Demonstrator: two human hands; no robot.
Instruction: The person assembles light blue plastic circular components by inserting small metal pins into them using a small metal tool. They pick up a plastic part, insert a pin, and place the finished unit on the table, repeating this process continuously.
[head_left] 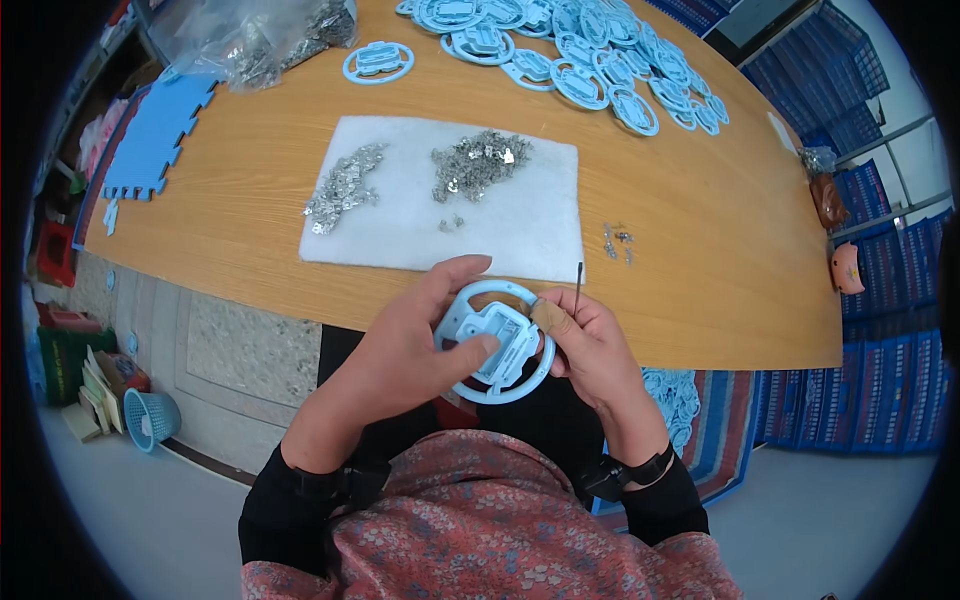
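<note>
The light-blue moulded wheel [512, 345], smooth plastic with a round rim and a boxy recessed hub, is raised between both hands at the near edge of the wood-grain table [720, 270]. Left hand [412, 345]: gripping the rim at 9 o'clock, thumb laid over the hub. Right hand [592, 342]: closed narrowly at the rim's 2-to-3 o'clock, with a thin dark rod [579, 280] standing from it toward 12.

From the wheel, at 11 to 12 o'clock, lies a white fibrous pad [545, 230] bearing two heaps of shiny metal pieces [475, 165]. A crumpled clear bag [205, 45] at 11 holds similar-looking metal. A perforated blue basket [150, 425] stands between 8 and 9; its contents are not discernible.

Wheel orientation: recessed face up toward the wearer; the hub's long axis runs roughly 1 to 7 o'clock.
</note>
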